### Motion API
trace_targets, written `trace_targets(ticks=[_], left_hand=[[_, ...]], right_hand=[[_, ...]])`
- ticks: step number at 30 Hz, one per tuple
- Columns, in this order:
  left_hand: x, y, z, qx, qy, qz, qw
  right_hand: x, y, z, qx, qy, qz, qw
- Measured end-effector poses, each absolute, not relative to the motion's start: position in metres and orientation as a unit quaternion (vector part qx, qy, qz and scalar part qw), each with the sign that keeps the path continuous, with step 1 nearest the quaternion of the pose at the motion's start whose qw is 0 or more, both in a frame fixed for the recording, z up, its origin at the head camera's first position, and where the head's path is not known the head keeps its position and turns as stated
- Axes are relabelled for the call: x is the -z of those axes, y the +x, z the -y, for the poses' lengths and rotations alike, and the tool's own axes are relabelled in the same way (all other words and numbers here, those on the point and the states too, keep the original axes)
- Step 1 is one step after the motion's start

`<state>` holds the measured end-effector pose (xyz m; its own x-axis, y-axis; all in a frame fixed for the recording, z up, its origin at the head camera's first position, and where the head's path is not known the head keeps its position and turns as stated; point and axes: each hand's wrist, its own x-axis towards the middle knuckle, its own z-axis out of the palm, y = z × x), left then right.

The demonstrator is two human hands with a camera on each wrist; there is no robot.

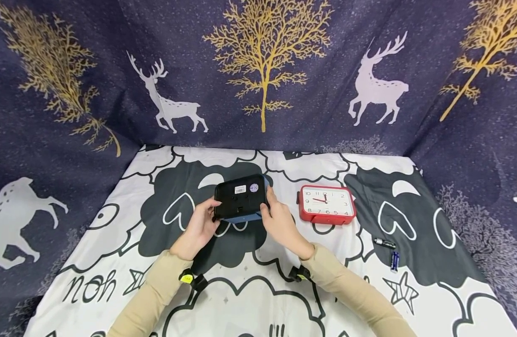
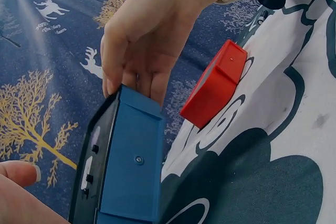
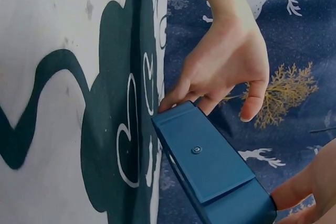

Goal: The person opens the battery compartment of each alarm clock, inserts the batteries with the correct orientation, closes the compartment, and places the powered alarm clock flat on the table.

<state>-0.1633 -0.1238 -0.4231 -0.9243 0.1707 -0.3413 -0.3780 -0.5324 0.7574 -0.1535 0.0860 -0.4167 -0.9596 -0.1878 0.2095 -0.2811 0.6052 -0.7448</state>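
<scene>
Both hands hold a blue alarm clock (image 1: pixel 241 203) above the cloth, its black back turned up toward the head camera and its face hidden. A white barcode label and a round purple sticker are on that back. My left hand (image 1: pixel 200 226) is at the clock's left end; in the right wrist view its fingers touch the casing while the thumb stands off it. On the right end, my right hand (image 1: pixel 283 223) grips the clock, thumb against the back edge. The left wrist view shows the blue side (image 2: pixel 134 156) with a screw in it.
A red alarm clock (image 1: pixel 327 206) lies face up to the right of the held one. Two batteries lie farther right, one dark (image 1: pixel 384 243) and one blue (image 1: pixel 395 261). Patterned white cloth (image 1: pixel 250 285) covers the table; dark fabric (image 1: pixel 170 37) hangs behind and at the sides.
</scene>
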Motion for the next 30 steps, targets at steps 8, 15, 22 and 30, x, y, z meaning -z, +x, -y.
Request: trace_targets(ticks=[8, 15, 22, 30], left_hand=[[0.426, -0.164, 0.125, -0.837, -0.109, -0.511, 0.161], [0.428, -0.166, 0.13, -0.803, -0.104, -0.562, 0.167], [0.43, -0.166, 0.135, -0.776, -0.087, -0.603, 0.165], [0.431, -0.168, 0.137, -0.754, -0.096, -0.629, 0.161]], right_hand=[[0.422, -0.157, -0.086, -0.413, 0.105, 0.904, 0.04], [0.426, -0.162, -0.089, -0.415, 0.101, 0.904, 0.019], [0.429, -0.163, -0.09, -0.434, 0.11, 0.894, -0.01], [0.432, -0.164, -0.089, -0.441, 0.1, 0.891, -0.033]])
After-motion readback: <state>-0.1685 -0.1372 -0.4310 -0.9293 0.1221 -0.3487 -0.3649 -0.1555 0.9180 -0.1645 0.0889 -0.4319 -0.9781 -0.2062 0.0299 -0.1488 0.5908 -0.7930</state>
